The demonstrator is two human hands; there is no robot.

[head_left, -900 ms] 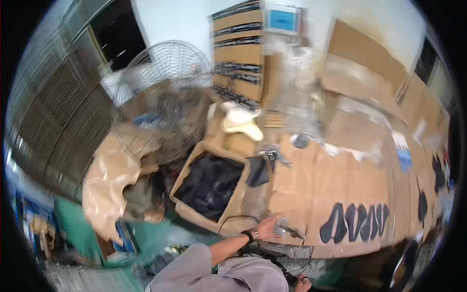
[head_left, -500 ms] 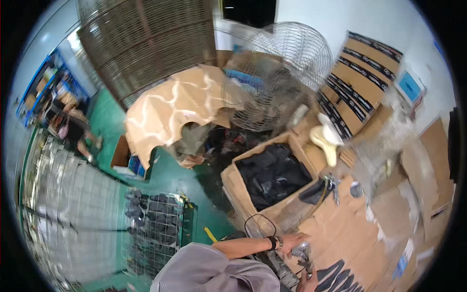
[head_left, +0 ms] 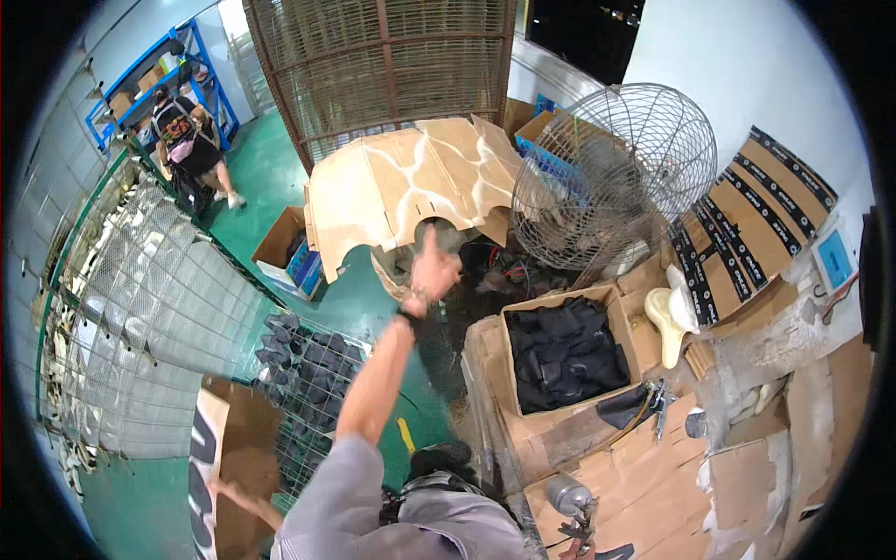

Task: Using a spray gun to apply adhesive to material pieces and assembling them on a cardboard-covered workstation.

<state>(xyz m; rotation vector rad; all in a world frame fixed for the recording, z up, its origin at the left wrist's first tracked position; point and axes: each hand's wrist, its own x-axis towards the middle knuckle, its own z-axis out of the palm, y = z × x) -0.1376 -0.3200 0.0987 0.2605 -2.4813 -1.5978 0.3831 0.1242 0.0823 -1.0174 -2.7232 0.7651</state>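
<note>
Item, far left: a person [head_left: 191, 149] stood by the blue shelving [head_left: 140, 84], well apart from you.

Item, lower left: your left hand [head_left: 224, 487] lay low beside a cardboard sheet [head_left: 229, 467] propped on the green floor [head_left: 271, 187]; too little of it showed to tell whether it gripped the sheet or only touched it.

Item, centre: a wire basket [head_left: 308, 373] of dark pieces sat on the floor under your raised arm.

Item, centre: your right hand [head_left: 434, 271] was lifted, fingers loosely spread and holding nothing. It pointed away from you toward the curved cardboard pile [head_left: 411, 187], which lay just beyond it, long axis running left to right. This hand was by far the nearer.

Item, right: an open carton of black pieces [head_left: 565, 350], and behind it a caged fan [head_left: 616, 173].
</note>
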